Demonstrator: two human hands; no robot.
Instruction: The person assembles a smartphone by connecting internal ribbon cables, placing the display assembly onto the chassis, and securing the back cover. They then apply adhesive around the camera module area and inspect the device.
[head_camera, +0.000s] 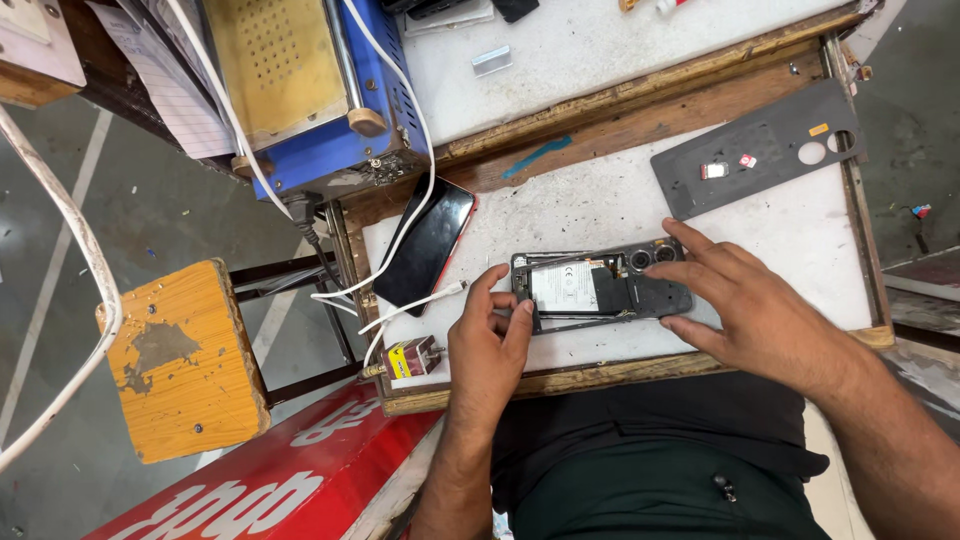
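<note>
Head view showed the opened phone (600, 287) lying on the white bench (800, 240), back cover (757, 150) already off; left hand (492, 340) pinched its end, right hand (745, 295) pressed spread fingers on it.
</note>
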